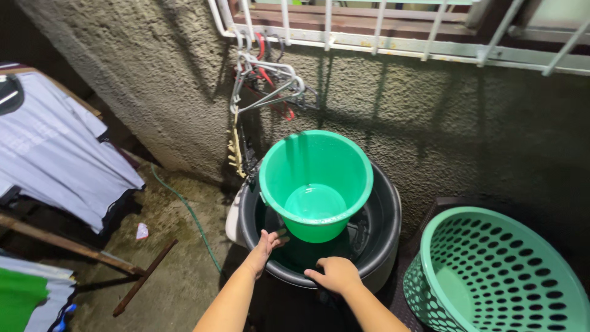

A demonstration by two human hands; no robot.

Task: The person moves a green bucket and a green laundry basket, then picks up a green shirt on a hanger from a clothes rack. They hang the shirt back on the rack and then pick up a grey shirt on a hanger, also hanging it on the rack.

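Green bucket [316,181] tilted inside black tub [384,237] — hands at rim.

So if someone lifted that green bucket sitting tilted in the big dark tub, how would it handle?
The green bucket looks like thin moulded plastic, so probably stiff yet light. It seems empty, which would keep it easy to lift. It already leans inside the dark tub, so a push would likely tip or slide it; its glossy wall may be slippery if wet.

Rough stucco wall [430,123], white window bars [393,43], concrete floor [178,270], dim.
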